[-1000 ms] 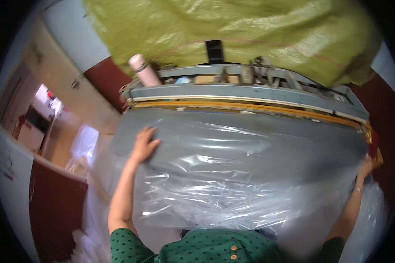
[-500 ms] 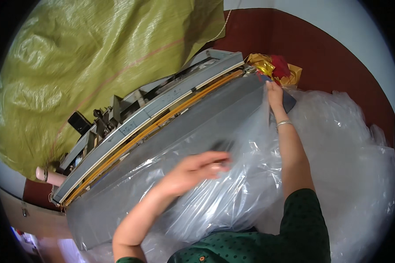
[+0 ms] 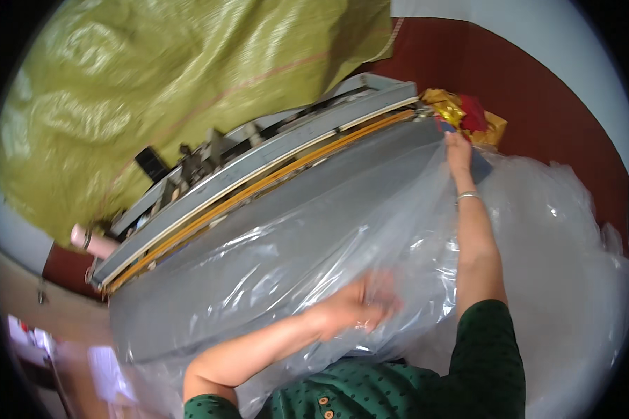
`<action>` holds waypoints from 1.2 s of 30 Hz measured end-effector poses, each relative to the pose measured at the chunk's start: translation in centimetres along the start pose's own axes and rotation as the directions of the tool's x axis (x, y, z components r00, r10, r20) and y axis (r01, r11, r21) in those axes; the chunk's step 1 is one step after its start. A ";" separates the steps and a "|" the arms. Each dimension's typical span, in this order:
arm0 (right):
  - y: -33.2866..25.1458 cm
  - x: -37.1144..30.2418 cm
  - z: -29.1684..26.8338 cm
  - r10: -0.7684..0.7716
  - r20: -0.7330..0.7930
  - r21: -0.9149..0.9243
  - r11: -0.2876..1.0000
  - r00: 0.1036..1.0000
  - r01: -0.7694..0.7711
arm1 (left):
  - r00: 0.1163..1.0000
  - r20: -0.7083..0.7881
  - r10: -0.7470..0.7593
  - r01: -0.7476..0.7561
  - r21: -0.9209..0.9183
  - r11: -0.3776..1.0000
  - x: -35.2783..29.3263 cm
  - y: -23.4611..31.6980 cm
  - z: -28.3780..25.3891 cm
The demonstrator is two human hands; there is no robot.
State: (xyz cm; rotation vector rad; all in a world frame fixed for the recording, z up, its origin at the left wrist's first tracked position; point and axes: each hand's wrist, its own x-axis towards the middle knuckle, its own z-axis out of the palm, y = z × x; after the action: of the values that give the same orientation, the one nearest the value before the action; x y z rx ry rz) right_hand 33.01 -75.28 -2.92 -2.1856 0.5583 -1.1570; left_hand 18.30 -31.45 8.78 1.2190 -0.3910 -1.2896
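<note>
Here the clear plastic sheet lies across the grey surface, long axis running seven to one o'clock: the right hand pinches its one-o'clock corner, the left hand presses flat, blurred, nearer the body.

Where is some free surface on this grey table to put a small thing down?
A bare grey strip of the table runs between the orange sealing bar and the clear plastic sheet. Nearer the person it is crowded: plastic covers everything under the left hand and right hand.

sealer bar ahead; plastic sheet covering table
</note>
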 end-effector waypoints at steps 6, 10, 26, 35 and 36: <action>1.4 0.3 0.2 0.117 0.134 0.130 0.982 0.984 -0.135 | 0.910 -0.411 -0.048 0.095 0.095 0.991 -23.1 -6.2 -2.9; 1.9 0.6 0.4 -0.007 0.141 -0.127 0.992 0.990 0.025 | 0.586 -0.805 0.095 0.212 0.265 0.941 -38.4 -7.9 -0.1; 5.8 2.4 -0.4 -0.016 0.103 -0.220 0.975 0.995 0.038 | 0.421 -0.415 0.806 0.553 0.822 0.135 -30.1 -3.9 -14.5; 10.1 3.6 0.2 0.075 0.138 -0.097 0.993 0.988 -0.062 | 0.454 -0.626 0.635 0.638 0.725 0.259 -29.5 -10.3 -24.7; 10.8 4.2 -0.4 0.083 0.139 -0.065 0.995 0.987 -0.075 | 0.436 -0.576 0.692 0.592 0.762 0.261 -29.5 -10.3 -25.4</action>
State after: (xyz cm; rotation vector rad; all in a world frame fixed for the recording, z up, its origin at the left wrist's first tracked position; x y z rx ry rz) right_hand 33.96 -85.92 -7.56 -2.2534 0.6189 -0.9461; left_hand 24.14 7.76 1.70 2.7910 -0.3906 0.2217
